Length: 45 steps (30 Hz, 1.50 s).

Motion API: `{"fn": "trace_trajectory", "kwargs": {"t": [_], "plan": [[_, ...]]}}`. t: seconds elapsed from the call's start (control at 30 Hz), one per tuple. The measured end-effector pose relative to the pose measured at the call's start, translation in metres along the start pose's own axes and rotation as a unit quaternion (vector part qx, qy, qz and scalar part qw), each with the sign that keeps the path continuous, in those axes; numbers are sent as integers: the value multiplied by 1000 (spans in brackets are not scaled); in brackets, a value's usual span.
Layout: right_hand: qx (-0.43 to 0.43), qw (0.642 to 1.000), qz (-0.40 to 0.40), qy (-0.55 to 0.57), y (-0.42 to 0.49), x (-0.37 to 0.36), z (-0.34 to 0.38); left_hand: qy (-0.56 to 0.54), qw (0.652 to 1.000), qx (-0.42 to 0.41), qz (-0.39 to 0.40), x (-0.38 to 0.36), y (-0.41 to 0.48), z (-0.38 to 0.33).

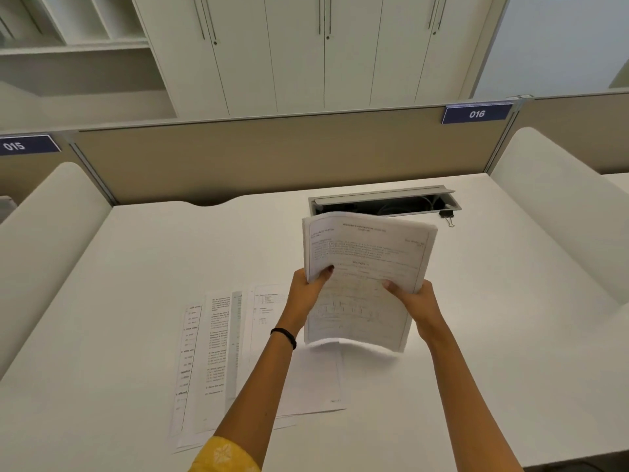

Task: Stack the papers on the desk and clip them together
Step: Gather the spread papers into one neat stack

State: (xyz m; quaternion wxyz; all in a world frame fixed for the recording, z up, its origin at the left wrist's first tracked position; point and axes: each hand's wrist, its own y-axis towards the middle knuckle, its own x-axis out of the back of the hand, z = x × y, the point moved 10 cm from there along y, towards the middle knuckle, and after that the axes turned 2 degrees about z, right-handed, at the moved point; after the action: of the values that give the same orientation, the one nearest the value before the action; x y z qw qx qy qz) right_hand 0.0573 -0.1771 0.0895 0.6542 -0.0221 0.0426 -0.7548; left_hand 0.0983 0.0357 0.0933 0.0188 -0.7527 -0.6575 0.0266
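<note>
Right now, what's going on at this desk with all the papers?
A person is holding a stack of printed papers above the desk, the left hand gripping its left edge and the right hand its right edge. Several loose sheets lie spread on the desk beneath the left arm, not yet gathered. A black binder clip lies untouched by the open cable tray.

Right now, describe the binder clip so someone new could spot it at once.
Find the white desk, then the grey cable hatch standing open along its far edge. The binder clip lies on the desk at the hatch's front right corner, beyond the held paper stack. It is small and black with wire handles, unlike the white sheets.
</note>
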Motion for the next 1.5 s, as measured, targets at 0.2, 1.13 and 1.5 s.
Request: {"fn": "trace_trajectory", "kwargs": {"t": [0.2,1.13,1.5], "plan": [[-53,998,-23,10,3,-5,-27,-5,999,31,-40,14,5,28],[-157,976,-113,-99,-2,1,-141,329,892,167,-262,152,-54,127],[-164,969,-126,-133,5,-12,-142,298,897,202,-256,173,-50,134]]}}
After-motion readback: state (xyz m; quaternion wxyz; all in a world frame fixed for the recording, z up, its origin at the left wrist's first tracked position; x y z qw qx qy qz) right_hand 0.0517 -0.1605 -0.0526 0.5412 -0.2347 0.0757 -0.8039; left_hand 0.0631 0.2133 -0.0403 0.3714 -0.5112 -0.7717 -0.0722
